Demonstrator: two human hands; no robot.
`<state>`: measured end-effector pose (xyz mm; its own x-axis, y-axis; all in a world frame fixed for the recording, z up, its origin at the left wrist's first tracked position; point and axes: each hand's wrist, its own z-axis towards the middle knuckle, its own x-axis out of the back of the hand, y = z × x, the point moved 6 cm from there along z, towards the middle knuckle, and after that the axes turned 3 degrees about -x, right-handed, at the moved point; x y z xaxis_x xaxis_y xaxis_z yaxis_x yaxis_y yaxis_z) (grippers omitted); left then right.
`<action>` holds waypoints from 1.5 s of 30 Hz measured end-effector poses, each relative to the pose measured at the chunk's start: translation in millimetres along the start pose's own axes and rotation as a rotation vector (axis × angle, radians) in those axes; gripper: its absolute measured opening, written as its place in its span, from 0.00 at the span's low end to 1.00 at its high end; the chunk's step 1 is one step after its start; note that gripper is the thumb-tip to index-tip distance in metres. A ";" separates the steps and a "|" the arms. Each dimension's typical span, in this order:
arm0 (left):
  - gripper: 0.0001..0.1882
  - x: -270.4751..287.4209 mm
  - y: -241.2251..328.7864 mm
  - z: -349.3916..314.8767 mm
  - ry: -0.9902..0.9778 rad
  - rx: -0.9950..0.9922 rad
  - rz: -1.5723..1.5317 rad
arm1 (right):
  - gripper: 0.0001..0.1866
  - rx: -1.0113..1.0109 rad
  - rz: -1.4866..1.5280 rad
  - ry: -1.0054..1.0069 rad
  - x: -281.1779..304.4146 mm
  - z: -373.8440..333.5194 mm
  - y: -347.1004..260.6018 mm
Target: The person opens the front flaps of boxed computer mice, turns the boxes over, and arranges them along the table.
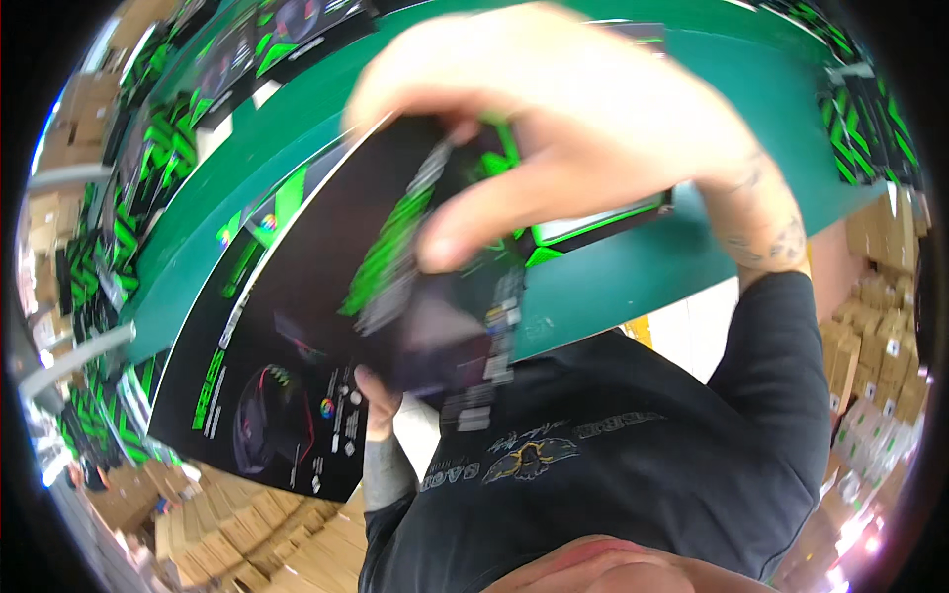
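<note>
A black printed cardboard box sleeve (306,326) with green stripes and a picture of a computer mouse is held up, tilted, in front of me. My right hand (554,128), blurred, grips its upper part, the thumb across the printed face and the fingers over the top edge. Lower down, my left hand (380,400) holds it near the bottom, with only the thumb side showing; its other fingers are hidden. Behind my right wrist, a black and green box (598,222) lies on the green table (583,306), partly covered.
More black and green packages (168,143) line the table's left side, with others (870,128) at the far right. Metal bars (79,361) jut in from the left. Brown cartons are stacked at the lower left (237,529) and right (875,336).
</note>
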<state>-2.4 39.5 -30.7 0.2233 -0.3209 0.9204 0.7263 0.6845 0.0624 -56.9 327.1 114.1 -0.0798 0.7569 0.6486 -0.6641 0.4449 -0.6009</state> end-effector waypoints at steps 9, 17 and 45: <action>0.23 0.7 4.1 -16.2 -0.061 0.313 0.223 | 0.37 -0.779 0.108 0.357 50.1 -111.4 112.6; 0.45 30.1 -36.1 60.8 -0.300 0.013 -0.066 | 0.32 -0.751 0.176 0.495 -11.2 -127.4 141.1; 0.43 38.3 -118.4 14.1 0.040 0.175 0.145 | 0.22 -0.824 0.089 0.514 5.4 -139.1 162.0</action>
<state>-89.0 -44.5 2.6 0.3456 -0.2344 0.9086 0.5617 0.8273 -0.0002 -61.5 469.8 -44.7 0.3588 0.8338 0.4195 0.0723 0.4233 -0.9031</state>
